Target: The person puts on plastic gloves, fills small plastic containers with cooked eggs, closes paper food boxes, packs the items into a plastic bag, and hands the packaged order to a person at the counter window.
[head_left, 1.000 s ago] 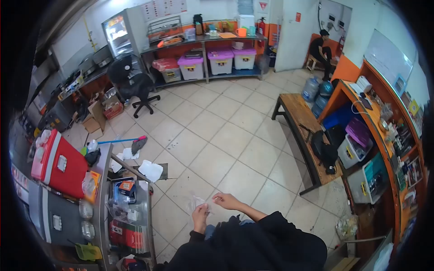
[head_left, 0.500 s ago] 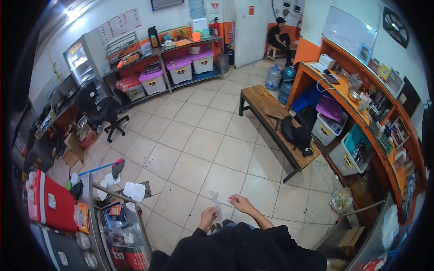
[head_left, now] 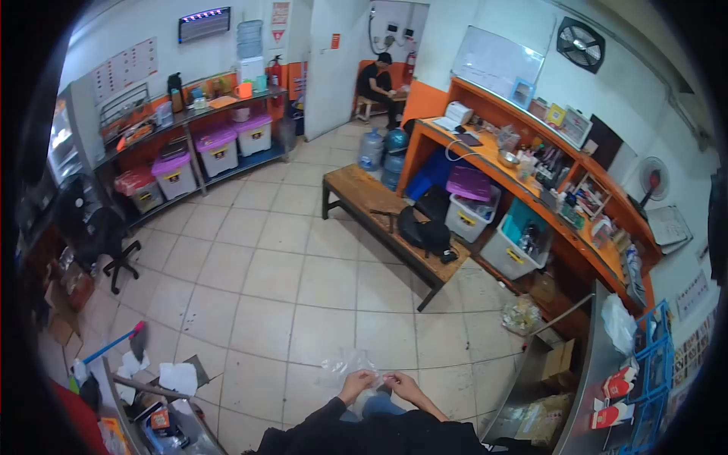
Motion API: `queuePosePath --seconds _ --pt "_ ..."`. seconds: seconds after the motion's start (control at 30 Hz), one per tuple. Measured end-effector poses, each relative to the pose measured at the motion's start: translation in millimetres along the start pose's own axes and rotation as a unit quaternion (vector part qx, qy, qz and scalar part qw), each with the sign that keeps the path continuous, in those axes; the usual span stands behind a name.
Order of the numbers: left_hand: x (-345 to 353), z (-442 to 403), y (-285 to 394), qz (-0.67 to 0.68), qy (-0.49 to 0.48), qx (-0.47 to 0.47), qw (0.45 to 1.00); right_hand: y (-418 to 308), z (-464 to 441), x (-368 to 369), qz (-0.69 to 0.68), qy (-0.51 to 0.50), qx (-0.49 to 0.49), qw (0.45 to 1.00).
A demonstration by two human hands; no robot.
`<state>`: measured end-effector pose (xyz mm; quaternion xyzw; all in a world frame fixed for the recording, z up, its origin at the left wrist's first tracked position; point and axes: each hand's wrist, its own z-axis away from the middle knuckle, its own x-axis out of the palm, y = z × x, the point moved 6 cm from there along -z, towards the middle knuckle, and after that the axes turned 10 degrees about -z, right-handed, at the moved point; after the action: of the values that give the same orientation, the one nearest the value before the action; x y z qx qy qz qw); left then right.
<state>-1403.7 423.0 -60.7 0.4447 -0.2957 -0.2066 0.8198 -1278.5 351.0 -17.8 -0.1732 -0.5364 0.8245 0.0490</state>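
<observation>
In front of my body, low in the head view, I hold a thin clear plastic bag [head_left: 343, 367]. My left hand [head_left: 356, 385] is closed on its edge in a pinch, and the bag spreads out to the left and beyond the fingers. Close beside it, my right hand [head_left: 402, 387] also pinches the plastic, fingertips almost meeting the left ones. Both hands are above the tiled floor [head_left: 326, 283]; the exact grip of the fingertips is small and hard to make out.
Ahead stands a wooden bench [head_left: 364, 192] bearing a black bag [head_left: 422, 233]. An orange counter [head_left: 485, 155] runs along the right. Metal shelves [head_left: 205, 184] with lidded bins stand back left, near an office chair [head_left: 95, 231]. A seated person [head_left: 377, 83] is at the far doorway.
My right hand has come in to the bag beside my left hand, and the bag is spread wider. The view has turned to the right.
</observation>
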Motion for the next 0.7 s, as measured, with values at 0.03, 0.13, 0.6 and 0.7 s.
queuePosePath --seconds 0.03,0.13,0.6,0.7 --pt "11 -6 -5 -0.022 -0.041 0.0 0.999 -1 10 -4 -0.008 0.01 0.021 1.0" --pt "47 -2 -10 -0.071 -0.139 0.002 0.988 18 28 -20 -0.072 0.024 0.094 0.993" --pt "161 74 -60 -0.217 -0.285 -0.057 0.932 91 198 -66 -0.391 0.133 0.146 0.899" --pt "192 107 -98 -0.201 -0.254 -0.065 0.944 145 258 -78 -0.289 0.217 0.094 0.928"
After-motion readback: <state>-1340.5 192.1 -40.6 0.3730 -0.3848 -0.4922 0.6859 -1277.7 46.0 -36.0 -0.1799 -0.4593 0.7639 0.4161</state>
